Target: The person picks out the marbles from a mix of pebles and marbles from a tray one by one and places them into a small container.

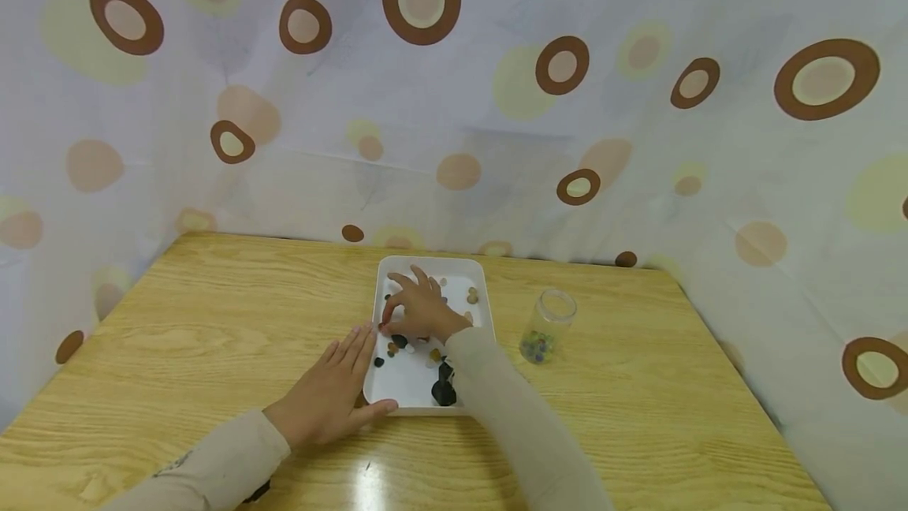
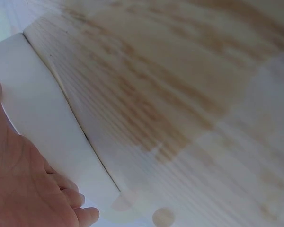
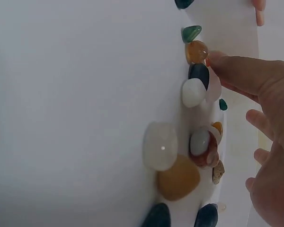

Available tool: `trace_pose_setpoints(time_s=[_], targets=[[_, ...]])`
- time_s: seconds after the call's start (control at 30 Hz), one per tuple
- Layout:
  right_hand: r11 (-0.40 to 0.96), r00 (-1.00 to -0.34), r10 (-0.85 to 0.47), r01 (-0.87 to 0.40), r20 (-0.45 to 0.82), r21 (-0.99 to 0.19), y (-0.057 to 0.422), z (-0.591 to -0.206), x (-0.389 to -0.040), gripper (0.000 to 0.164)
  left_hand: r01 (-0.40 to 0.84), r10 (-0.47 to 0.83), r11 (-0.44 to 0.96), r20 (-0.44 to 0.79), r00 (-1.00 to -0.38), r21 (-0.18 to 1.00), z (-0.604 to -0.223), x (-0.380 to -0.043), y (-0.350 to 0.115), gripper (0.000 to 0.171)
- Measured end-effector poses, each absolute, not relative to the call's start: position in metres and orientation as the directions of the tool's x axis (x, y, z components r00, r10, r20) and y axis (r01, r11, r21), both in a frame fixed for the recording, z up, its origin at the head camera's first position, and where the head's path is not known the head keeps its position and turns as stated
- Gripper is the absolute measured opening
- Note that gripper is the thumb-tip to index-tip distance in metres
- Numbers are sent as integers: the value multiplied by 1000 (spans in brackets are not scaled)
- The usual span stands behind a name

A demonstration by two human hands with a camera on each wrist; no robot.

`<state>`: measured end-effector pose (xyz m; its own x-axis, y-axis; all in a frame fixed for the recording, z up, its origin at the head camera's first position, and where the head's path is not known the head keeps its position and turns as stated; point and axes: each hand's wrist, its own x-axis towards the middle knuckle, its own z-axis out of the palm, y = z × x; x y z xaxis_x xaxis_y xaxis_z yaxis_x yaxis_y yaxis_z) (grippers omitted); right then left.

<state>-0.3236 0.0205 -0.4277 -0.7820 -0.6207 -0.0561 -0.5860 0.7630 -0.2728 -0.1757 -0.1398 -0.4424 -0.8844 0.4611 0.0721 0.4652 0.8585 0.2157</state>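
Note:
A white tray [image 1: 407,393] lies on the table with polished stones scattered in it. Over its left part my right hand [image 1: 422,312] reaches in, thumb and forefinger pinching a small red stone [image 3: 208,62], mostly hidden by the fingertips; the other fingers are spread. Close by in the right wrist view are an amber stone [image 3: 197,51], a green stone [image 3: 191,33] and a white stone [image 3: 194,92]. Fingers straight, my left hand [image 1: 326,397] rests against the tray's left side. The left wrist view shows that palm beside the outer wall [image 2: 42,94].
Right of the tray stands a clear jar [image 1: 552,322] with colourful pieces at its bottom. Large black stones [image 1: 444,393] lie in the tray's near part, beside my right forearm. A patterned cloth [image 1: 496,140] hangs behind the wooden table [image 1: 234,322].

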Motion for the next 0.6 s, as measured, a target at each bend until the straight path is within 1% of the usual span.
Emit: trace_pose_setpoints(time_s=[0.13,0.33,0.43,0.6], targets=[[748,-771,-635,-597,-51,-289,20,-429,-324,10,466,461,858,77,-884,215,-442,-175,-140,98],[742,-759,-648,-609,-66,-280,24,-431,-331,10,470,465,854,79,-882,225,-441,-175,-139,97],[738,-758,-649,-607,-63,-296,29,-427,-335,9,467,463,855,76,-883,227,-439,-175,-139,97],[717,-752,-659,-617,-27,-325,38,-410,-338,8,459,456,860,67,-887,224,-439,-175,-138,98]])
